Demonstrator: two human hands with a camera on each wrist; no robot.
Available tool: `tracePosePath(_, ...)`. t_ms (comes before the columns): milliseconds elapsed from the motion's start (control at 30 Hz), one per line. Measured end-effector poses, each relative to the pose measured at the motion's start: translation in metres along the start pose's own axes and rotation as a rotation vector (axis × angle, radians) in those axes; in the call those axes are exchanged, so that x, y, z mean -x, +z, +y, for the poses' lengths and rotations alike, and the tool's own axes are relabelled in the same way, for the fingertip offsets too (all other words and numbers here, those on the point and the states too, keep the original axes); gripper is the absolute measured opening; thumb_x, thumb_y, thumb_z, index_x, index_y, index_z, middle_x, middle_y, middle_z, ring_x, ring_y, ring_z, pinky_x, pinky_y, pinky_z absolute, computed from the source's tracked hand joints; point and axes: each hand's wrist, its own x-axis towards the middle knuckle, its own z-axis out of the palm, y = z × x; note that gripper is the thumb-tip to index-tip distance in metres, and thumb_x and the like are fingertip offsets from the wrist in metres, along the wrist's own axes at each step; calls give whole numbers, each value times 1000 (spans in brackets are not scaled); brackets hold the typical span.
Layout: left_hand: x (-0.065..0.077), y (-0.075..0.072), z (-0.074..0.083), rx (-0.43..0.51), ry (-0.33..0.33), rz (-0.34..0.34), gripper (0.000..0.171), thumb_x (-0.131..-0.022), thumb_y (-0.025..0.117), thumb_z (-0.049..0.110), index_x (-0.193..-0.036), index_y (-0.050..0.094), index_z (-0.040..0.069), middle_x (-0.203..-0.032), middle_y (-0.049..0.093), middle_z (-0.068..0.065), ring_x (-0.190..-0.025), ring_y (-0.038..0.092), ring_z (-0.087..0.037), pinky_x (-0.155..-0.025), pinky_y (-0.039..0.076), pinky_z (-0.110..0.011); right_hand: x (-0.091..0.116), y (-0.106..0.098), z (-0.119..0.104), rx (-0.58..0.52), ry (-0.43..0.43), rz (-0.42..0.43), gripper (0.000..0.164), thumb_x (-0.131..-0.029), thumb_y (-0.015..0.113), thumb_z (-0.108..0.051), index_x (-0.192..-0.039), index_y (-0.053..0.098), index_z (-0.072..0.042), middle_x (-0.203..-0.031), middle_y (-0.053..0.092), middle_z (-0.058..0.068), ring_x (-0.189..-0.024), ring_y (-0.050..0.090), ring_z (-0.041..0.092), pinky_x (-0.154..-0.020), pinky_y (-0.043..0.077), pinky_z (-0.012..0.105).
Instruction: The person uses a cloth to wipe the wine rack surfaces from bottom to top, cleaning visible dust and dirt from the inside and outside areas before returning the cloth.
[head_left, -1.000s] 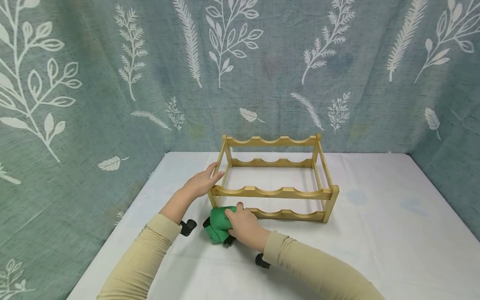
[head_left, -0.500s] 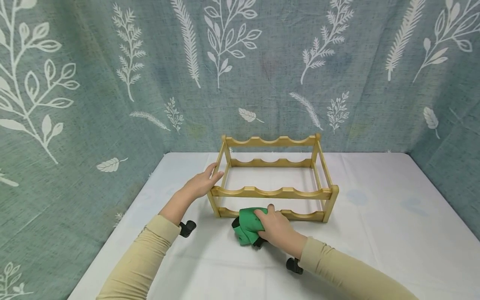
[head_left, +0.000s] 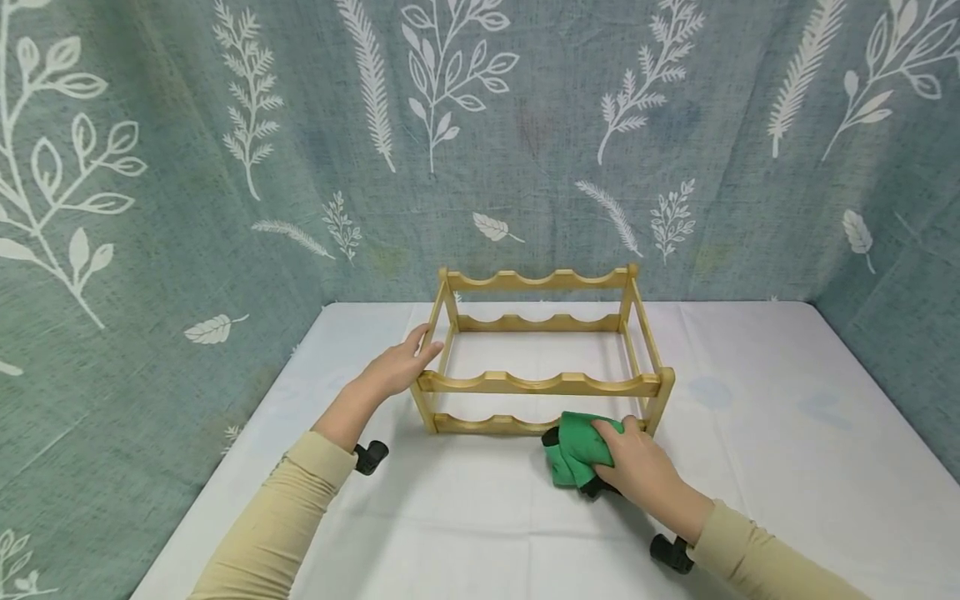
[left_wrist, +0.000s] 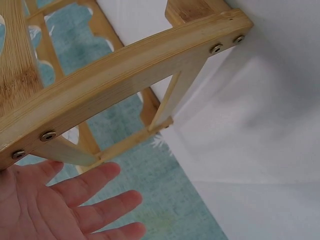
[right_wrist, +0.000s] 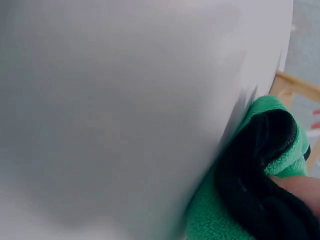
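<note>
A wooden bottle rack point(head_left: 542, 384) with scalloped rails stands on the white-covered table. My left hand point(head_left: 395, 367) rests at the rack's left end, touching its side rail. The left wrist view shows its fingers point(left_wrist: 90, 182) straight and spread beside the wooden end piece point(left_wrist: 135, 67). My right hand point(head_left: 651, 477) grips a bunched green cloth point(head_left: 581, 446) with black edging, right at the front lower rail near the rack's right corner. In the right wrist view the fuzzy cloth point(right_wrist: 212, 217) lies against the table surface, and most of that hand is hidden behind it.
The white tablecloth point(head_left: 465, 542) extends around the rack. A grey-green curtain point(head_left: 540, 200) with white leaf prints hangs behind and to both sides. Black wrist cameras point(head_left: 371, 457) are strapped under both wrists.
My right hand has slid the green cloth rightward along the rack's front lower rail, from the left corner to near the right one. The left hand has stayed at the rack's left end.
</note>
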Motion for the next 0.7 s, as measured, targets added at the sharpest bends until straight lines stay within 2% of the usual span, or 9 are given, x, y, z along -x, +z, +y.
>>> tracePosePath(167, 0, 0, -1, 0, 10, -6, 83, -85, 14, 73, -149, 4, 20, -142, 36, -21, -122, 41, -43, -95, 34, -58, 18, -12, 24, 23, 60, 0, 54, -71, 78, -15, -118, 55, -4, -97, 50, 26, -68, 57, 32, -52, 48, 41)
tracePosePath(433, -2, 1, -3, 9, 22, -4, 85, -84, 14, 73, -149, 5, 19, -140, 38, -22, -122, 42, -42, -96, 34, -57, 30, -28, 53, -4, 144, -85, 57, -72, 76, -18, -121, 53, 0, -90, 47, 26, -58, 52, 24, -48, 45, 39)
tracePosePath(567, -3, 1, -2, 12, 16, -7, 85, -84, 14, 74, -149, 4, 19, -140, 39, -22, -122, 42, -43, -95, 34, -57, 28, -33, 54, -46, 154, -126, 59, -73, 75, -21, -124, 52, -1, -95, 48, 26, -63, 54, 25, -52, 46, 40)
tracePosePath(700, -3, 1, 0, 13, 6, -10, 86, -84, 14, 74, -149, 4, 18, -140, 38, -22, -121, 42, -43, -95, 35, -58, 22, -33, 38, -159, 140, -169, 63, -72, 76, -28, -127, 52, -6, -104, 51, 24, -78, 58, 28, -61, 49, 44)
